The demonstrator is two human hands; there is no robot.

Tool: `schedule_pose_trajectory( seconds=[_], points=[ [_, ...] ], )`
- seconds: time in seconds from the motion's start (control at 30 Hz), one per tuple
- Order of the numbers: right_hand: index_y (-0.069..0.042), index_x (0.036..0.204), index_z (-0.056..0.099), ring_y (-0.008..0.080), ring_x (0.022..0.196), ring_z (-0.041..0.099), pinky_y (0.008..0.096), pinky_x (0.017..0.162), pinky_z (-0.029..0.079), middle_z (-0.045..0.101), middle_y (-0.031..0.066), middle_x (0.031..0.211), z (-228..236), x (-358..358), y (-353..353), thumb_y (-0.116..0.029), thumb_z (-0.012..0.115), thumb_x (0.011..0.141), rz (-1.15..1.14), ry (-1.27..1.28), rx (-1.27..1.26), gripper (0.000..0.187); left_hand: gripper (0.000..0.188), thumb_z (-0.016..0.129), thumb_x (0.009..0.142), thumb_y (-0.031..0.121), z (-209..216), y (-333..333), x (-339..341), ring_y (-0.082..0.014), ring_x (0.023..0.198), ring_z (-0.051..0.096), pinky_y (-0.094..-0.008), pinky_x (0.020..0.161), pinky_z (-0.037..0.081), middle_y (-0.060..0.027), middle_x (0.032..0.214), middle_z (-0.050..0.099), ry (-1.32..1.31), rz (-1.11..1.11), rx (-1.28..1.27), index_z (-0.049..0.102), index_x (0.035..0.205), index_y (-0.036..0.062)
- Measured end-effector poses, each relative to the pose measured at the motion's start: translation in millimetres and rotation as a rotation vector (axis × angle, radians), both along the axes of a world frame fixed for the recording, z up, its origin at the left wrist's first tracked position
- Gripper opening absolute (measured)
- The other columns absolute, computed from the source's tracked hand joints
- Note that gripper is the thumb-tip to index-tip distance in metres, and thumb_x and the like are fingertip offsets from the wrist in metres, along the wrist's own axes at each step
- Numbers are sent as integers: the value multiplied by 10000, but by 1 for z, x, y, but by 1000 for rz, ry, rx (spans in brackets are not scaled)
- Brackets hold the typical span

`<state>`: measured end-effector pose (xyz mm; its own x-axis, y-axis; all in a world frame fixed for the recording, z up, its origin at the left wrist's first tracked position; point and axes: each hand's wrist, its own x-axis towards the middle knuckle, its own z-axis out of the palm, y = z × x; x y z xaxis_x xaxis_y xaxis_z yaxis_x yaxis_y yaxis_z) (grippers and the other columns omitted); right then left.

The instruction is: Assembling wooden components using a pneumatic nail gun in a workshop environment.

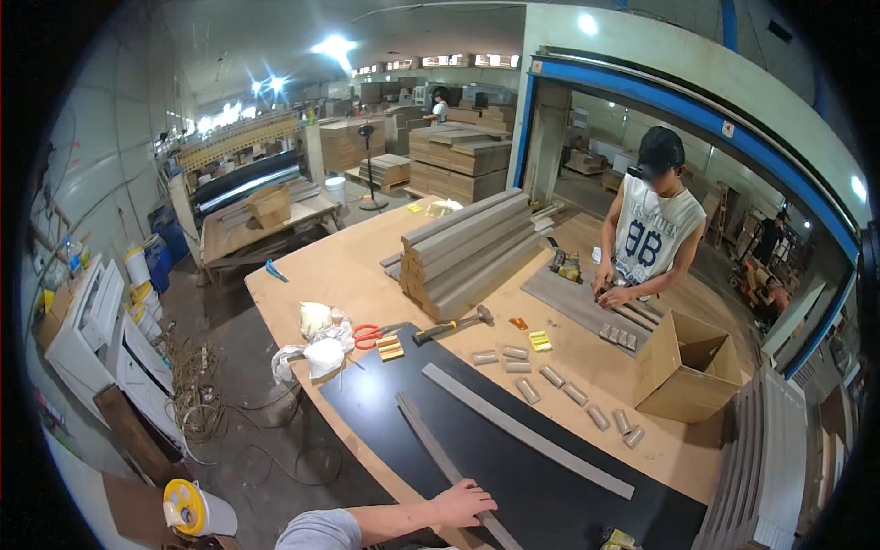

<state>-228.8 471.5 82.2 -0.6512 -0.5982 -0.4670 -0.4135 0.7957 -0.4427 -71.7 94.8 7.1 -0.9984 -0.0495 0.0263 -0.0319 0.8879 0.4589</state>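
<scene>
My left hand [463, 502] reaches in from the lower edge, its fingers curled over the near end of a narrow grey-brown wood strip [425, 433]. The strip lies slantwise on a black panel [541, 458]. A second, longer wood strip [527, 429] lies apart from it, farther right on the same panel. My right hand is out of view. Beyond the strips lie a hammer [454, 324] with a black and yellow handle, red-handled scissors [368, 335] and a small striped card pack [390, 348].
Several clear-wrapped small rolls [552, 376] lie near an open cardboard box [687, 371]. Stacked wood profiles [467, 252] stand at the table's far side. Across the table a co-worker [655, 220] handles parts on a grey board. A yellow-lidded bucket [200, 509] stands on the floor at left.
</scene>
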Motion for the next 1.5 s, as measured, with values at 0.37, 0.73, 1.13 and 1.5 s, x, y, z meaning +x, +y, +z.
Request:
schedule_pose_trajectory(
  seconds=[0.37, 0.73, 1.13, 1.5],
  points=[
    [-157, 1296, 699, 396, 1165, 665, 501, 972, 527, 712, 148, 1225, -10, -19, -33, -344, 837, 849, 239, 321, -231, 504, 510, 774, 846, 236, 4, 3, 22, -275, 1292, 567, -509, 1198, 352, -65, 1263, 617, -1, 186, -36, 647, 1333, 152],
    [-141, 1152, 763, 387, 1073, 679, 467, 924, 561, 714, 135, 1134, -21, -27, -56, -333, 864, 856, 295, 207, -334, 366, 386, 754, 893, 269, -6, -18, 32, -207, 1230, 619, -515, 1237, 315, -11, 1153, 671, 12, 209, -42, 677, 1263, 189],
    [-153, 1228, 744, 370, 1129, 660, 479, 961, 536, 718, 122, 1213, -69, -28, -66, -269, 753, 954, 333, 313, -355, 298, 410, 795, 891, 301, -13, -14, 38, -344, 1321, 564, -578, 1187, 369, -114, 1301, 635, 349, 559, -120, 684, 1258, 154],
    [-182, 1322, 701, 426, 1171, 692, 509, 967, 568, 744, 190, 1254, 13, 1, -70, -421, 790, 933, 161, -44, -153, 466, 458, 469, 1113, 476, -36, 18, 22, -295, 1143, 686, -509, 1057, 527, -112, 1265, 694, 384, 1219, 1994, 588, 1334, 93]
  ],
)
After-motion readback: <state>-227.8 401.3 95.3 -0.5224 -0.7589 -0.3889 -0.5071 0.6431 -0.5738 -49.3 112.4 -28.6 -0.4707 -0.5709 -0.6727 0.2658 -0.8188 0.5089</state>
